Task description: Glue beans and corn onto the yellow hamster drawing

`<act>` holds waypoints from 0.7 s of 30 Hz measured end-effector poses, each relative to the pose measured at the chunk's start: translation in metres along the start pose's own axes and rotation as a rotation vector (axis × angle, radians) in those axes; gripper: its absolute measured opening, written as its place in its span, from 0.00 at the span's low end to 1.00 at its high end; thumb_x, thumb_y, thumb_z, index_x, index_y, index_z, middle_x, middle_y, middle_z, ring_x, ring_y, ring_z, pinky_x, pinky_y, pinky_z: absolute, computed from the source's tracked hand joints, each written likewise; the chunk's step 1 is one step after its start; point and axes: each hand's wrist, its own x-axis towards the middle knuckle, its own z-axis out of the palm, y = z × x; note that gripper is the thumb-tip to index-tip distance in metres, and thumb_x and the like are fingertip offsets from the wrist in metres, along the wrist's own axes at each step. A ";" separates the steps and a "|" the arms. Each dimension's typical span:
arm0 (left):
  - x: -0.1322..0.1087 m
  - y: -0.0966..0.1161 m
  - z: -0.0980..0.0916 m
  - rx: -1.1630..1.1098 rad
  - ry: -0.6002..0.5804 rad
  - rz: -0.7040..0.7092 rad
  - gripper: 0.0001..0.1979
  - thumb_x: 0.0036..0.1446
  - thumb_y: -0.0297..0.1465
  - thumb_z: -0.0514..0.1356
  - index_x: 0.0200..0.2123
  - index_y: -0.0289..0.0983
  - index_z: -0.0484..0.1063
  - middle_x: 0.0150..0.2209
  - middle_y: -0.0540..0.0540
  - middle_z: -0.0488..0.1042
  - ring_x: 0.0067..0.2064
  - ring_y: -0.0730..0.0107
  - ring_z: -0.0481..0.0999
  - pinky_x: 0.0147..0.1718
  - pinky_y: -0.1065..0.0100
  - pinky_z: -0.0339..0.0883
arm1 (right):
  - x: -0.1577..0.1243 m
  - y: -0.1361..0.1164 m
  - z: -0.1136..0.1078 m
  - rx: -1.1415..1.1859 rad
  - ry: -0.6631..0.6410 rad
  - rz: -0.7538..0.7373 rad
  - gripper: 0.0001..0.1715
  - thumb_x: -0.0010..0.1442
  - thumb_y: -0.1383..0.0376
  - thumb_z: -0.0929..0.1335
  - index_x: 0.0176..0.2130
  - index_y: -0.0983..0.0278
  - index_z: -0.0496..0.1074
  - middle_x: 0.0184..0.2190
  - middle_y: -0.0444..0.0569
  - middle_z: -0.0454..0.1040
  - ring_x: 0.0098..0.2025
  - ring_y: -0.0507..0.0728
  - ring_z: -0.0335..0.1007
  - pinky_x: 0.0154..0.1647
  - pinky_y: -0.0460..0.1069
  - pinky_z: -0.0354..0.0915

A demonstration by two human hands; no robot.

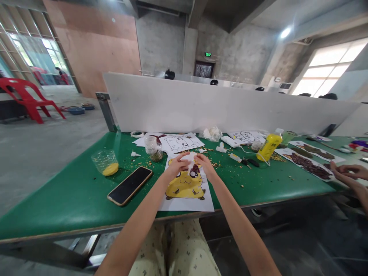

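A sheet of paper with a yellow cartoon hamster picture [185, 189] lies in front of me at the table's near edge. Dark reddish bits cover part of its head, and its lower body is filled in yellow. Over the upper part of the picture, my left hand [177, 165] and my right hand [206, 167] pinch a piece of white tissue [191, 157] between them. My fingers partly hide the tissue and the hamster's head.
On the green table [74, 199] are a phone [130, 186], a clear cup [106, 163] with yellow material, jars [155, 151], outline drawings [181, 142], crumpled tissue [212, 133], scattered grains and a yellow bottle [268, 147]. Another person's hands [349, 172] are at the right. A white partition [184, 105] stands behind.
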 end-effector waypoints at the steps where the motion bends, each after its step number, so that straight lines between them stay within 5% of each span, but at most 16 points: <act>1: -0.001 0.001 0.001 -0.015 -0.023 -0.023 0.30 0.41 0.29 0.68 0.50 0.38 0.68 0.29 0.50 0.73 0.28 0.75 0.73 0.31 0.71 0.66 | -0.002 0.001 0.006 0.014 -0.053 0.024 0.20 0.42 0.52 0.72 0.30 0.64 0.71 0.24 0.43 0.71 0.27 0.51 0.66 0.28 0.45 0.62; 7: -0.008 0.008 0.007 -0.060 -0.084 -0.050 0.31 0.40 0.27 0.67 0.51 0.41 0.67 0.36 0.48 0.73 0.31 0.76 0.72 0.32 0.73 0.64 | -0.006 0.011 0.024 0.083 -0.106 0.068 0.23 0.49 0.48 0.67 0.35 0.65 0.72 0.26 0.46 0.72 0.25 0.52 0.66 0.26 0.47 0.63; 13: -0.006 0.005 0.005 -0.067 -0.034 -0.014 0.32 0.39 0.27 0.68 0.51 0.39 0.66 0.27 0.51 0.72 0.26 0.76 0.71 0.27 0.74 0.61 | -0.004 0.014 0.018 0.054 0.098 -0.061 0.19 0.48 0.50 0.68 0.34 0.61 0.68 0.33 0.45 0.72 0.33 0.53 0.67 0.34 0.48 0.63; 16: -0.003 0.004 0.003 -0.094 0.015 0.006 0.31 0.42 0.29 0.68 0.52 0.39 0.66 0.25 0.52 0.71 0.25 0.77 0.70 0.26 0.74 0.61 | -0.004 0.009 0.008 0.013 0.200 -0.121 0.16 0.49 0.53 0.68 0.24 0.63 0.64 0.38 0.47 0.71 0.40 0.55 0.66 0.40 0.49 0.61; 21: -0.001 0.003 0.001 -0.131 0.058 0.019 0.31 0.41 0.29 0.68 0.51 0.38 0.65 0.27 0.51 0.71 0.27 0.75 0.72 0.31 0.72 0.64 | -0.008 -0.003 -0.003 -0.081 0.057 -0.115 0.11 0.42 0.59 0.72 0.21 0.63 0.70 0.49 0.50 0.69 0.52 0.61 0.62 0.49 0.52 0.58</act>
